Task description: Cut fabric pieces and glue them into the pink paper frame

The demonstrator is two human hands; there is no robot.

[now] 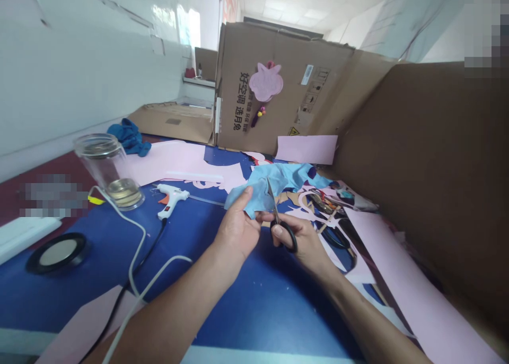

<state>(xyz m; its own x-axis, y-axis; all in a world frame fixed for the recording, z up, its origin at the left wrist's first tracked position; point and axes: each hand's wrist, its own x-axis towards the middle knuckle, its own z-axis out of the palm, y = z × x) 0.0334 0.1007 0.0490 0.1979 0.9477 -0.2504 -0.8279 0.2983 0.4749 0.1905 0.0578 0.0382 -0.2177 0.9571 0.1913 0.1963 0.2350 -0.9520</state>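
A light blue cloth [286,175] lies crumpled beyond the person's hands, its long axis running from the left hand away to the right across the blue worktop [234,321]. The left hand [240,226] is nearer, pinching the cloth's left end between thumb and curled fingers. Just right of it, on the cloth's near side, the right hand [304,239] is curled around the black handles of a pair of scissors [276,211]. The blades point away from the person and slightly left, crossing the cloth's long axis; how far they part is unclear. Farther left lies a white glue gun [172,197]; at right, a long pink sheet [401,279].
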